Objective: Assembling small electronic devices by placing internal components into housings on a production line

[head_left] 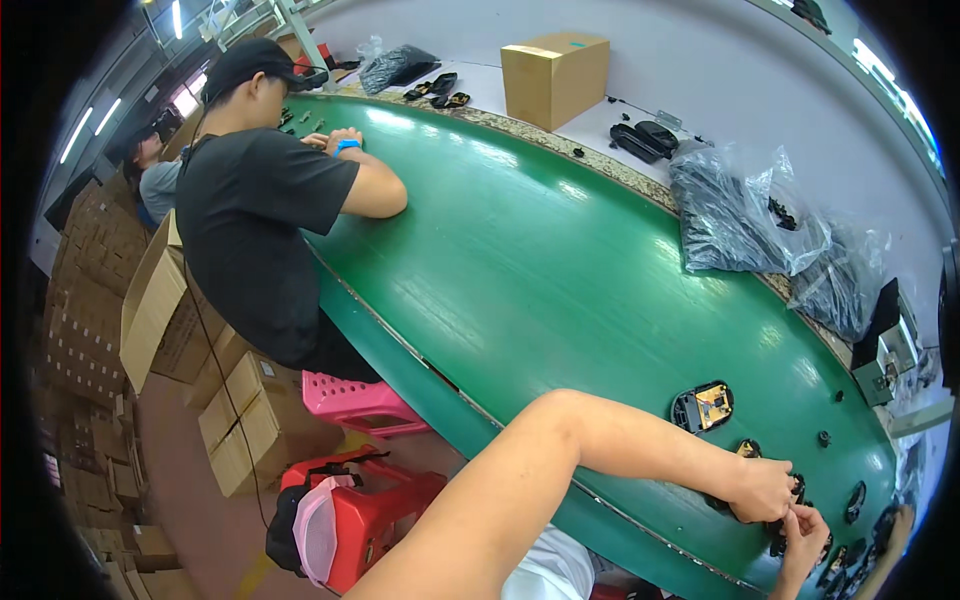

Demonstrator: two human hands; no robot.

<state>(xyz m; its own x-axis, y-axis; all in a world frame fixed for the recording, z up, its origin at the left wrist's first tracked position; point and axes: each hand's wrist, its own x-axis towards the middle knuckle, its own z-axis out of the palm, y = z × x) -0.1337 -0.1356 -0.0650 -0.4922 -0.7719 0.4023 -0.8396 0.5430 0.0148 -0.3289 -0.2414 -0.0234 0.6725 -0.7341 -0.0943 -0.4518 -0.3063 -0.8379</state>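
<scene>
Green worktop (480, 240), left hand (764, 492) beside right hand (806, 537), black parts (856, 501)

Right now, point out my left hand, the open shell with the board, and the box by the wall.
Left hand (763, 491): head view, back of the hand.
Shell (709, 407): head view, board inside it.
Box (562, 87): head view, right-hand face.

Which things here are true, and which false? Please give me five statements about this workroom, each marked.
1. The left hand and right hand are close together. True.
2. The table is blue. False: the table is green.
3. Clear plastic bags lie along the table's far edge. True.
4. The co-worker with the blue wristband wears white. False: that co-worker wears black.
5. A cardboard box stands near that far edge. True.
</scene>
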